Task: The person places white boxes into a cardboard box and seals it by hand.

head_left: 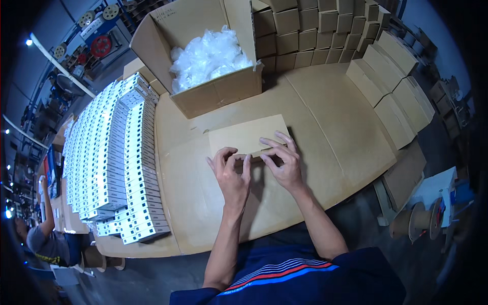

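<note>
A flat-topped brown cardboard box (pixel 248 133) lies on the table in front of me. My left hand (pixel 233 170) is at its near edge, thumb and fingers bent in a pinch around the edge. Beside it, my right hand (pixel 283 161) grips the same edge toward the right corner, with its thumb on the near side and its fingers over the top. Both thumbs meet the narrow front side, where a flap seems to be. The fingers partly hide that side, and the box's inside is out of sight.
Long stacks of small white boxes (pixel 109 147) stand at the left. Behind is an open carton (pixel 218 94) filled with clear plastic bags (pixel 211 56). Brown boxes (pixel 305 30) are piled at the back, more boxes (pixel 391 86) at the right. Another person (pixel 48 239) sits far left.
</note>
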Tool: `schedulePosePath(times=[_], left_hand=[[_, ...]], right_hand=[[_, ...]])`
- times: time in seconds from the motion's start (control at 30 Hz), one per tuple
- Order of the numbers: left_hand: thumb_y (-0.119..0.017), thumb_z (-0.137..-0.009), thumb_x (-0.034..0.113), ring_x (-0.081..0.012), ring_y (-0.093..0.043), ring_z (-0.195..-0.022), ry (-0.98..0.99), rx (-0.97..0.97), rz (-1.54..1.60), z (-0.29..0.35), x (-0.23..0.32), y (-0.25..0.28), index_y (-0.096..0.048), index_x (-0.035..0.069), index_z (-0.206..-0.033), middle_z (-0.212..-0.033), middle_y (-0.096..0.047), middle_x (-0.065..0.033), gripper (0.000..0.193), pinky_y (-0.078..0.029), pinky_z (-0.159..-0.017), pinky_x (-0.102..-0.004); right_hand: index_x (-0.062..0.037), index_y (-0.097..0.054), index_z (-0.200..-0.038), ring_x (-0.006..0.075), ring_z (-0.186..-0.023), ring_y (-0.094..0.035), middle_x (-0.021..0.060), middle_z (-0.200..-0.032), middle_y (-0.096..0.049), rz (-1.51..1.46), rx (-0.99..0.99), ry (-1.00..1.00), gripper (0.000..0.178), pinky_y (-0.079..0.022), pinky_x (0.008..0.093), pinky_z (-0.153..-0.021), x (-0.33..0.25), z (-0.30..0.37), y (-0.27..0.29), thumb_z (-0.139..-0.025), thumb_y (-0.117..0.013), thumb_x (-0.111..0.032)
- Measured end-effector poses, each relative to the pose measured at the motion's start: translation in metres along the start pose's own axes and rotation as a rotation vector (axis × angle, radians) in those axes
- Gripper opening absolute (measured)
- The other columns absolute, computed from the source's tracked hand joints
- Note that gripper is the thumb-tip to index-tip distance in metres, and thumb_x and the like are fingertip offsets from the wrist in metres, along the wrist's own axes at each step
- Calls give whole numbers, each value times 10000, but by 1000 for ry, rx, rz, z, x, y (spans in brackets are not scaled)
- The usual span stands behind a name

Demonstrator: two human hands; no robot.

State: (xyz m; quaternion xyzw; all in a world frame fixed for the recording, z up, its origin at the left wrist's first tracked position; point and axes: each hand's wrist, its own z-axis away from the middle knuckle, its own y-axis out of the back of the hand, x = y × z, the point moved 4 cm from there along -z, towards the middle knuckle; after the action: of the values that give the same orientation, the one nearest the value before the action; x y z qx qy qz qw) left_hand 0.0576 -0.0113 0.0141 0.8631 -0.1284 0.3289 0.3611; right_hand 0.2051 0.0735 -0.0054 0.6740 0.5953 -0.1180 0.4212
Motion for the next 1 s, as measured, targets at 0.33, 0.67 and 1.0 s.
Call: schedulePosePath(times=[0.33,0.67,1.0], left_hand=[[-819,-794,101,-302,-571,-1079,31,-23,42,-9,5,3,-702,10,-828,-1109,-608,-120,152,-399,-1024,-491],[-896,-717,226,-305,-562,-1089,-133,-112,-48,-23,2,17,-692,102,-1006,-1107,-648,-75,375,-445,-978,-441],[-861,-732,142,-273,-670,-991,-378,-190,34,-41,-15,6,-744,114,-871,-853,-691,-36,184,-496,-1020,-512]], right_hand=[[-53,-687,-806,351,-1304,-525,54,-1238,-720,76,-3,-101,111,-381,474,-1105,-16,-10,0,-738,-774,-52],[-62,-705,-981,358,-1308,-529,64,-1325,-664,113,-41,-97,314,-443,454,-1069,-8,-20,17,-723,-866,-142],[-87,-652,-930,359,-1451,-386,74,-1527,-513,178,-439,-37,422,-325,504,-1155,4,-60,8,-655,-924,-253]])
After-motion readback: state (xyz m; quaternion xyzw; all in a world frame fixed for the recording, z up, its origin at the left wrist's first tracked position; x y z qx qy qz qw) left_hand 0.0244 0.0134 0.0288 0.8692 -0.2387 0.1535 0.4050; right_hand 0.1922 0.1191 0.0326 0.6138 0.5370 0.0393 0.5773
